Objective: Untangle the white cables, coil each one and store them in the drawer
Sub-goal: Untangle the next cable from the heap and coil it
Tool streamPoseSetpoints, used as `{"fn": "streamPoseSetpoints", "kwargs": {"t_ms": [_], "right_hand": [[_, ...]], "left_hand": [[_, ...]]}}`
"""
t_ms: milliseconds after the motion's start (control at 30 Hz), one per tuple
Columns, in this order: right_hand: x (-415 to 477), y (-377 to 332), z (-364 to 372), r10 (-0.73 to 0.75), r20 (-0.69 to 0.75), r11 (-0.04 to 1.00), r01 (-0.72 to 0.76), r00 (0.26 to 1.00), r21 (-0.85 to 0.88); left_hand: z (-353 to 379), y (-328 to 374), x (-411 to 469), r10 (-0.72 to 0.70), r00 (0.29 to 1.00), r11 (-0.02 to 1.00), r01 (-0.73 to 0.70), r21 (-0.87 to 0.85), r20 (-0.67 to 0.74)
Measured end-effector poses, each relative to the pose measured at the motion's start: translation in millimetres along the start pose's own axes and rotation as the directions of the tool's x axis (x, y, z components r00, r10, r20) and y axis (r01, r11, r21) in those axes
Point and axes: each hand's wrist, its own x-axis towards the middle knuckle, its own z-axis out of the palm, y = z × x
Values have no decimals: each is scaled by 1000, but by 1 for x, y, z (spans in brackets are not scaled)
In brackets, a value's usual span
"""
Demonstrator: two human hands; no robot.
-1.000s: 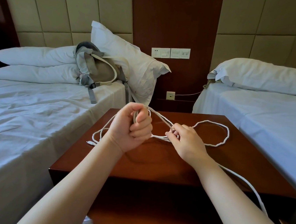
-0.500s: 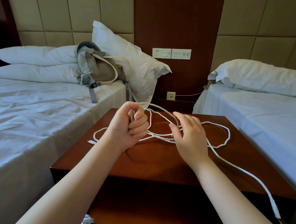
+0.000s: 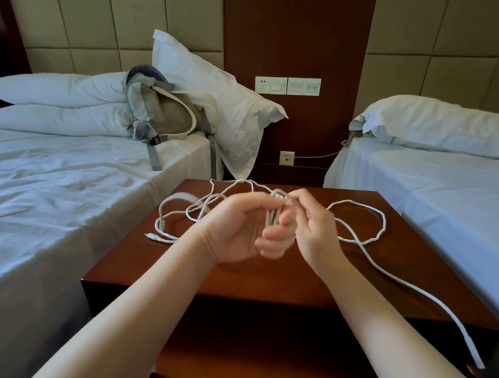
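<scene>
White cables (image 3: 360, 240) lie in loose loops over the top of the brown wooden nightstand (image 3: 293, 282). My left hand (image 3: 237, 230) holds a bundle of several coiled turns (image 3: 272, 217) upright above the middle of the top. My right hand (image 3: 312, 226) pinches the cable at the top of that bundle, close against the left fingers. One cable end with a connector (image 3: 474, 354) hangs past the front right edge. Another connector (image 3: 152, 236) rests on the left part of the top. The drawer cannot be made out.
A bed with white sheets (image 3: 41, 197) stands on the left, with pillows and a grey-beige backpack (image 3: 164, 112) on it. A second white bed (image 3: 457, 192) is on the right. Wall sockets (image 3: 286, 85) sit on the dark panel behind the nightstand.
My right hand has come up from the tabletop to the top of the bundle in my left hand, bringing cable with it. The loops on the left have shifted.
</scene>
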Motion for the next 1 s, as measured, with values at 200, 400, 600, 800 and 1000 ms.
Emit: {"fn": "streamPoseSetpoints", "kwargs": {"t_ms": [200, 400, 600, 800, 1000], "right_hand": [[-2, -2, 10, 22, 215, 991, 7, 976, -136], [4, -3, 12, 117, 232, 975, -68, 966, -211], [13, -6, 15, 199, 220, 936, -118, 955, -333], [16, 7, -1, 390, 255, 879, -275, 885, -390], [12, 15, 9, 278, 248, 877, -140, 928, -461]], "left_hand": [[7, 19, 1, 375, 858, 862, -462, -209, -351], [17, 21, 15, 460, 584, 719, -687, -106, -669], [18, 17, 19, 458, 519, 653, -747, -123, -722], [16, 29, 6, 465, 579, 631, -747, -208, -669], [9, 27, 7, 494, 479, 658, -752, -48, -725]]}}
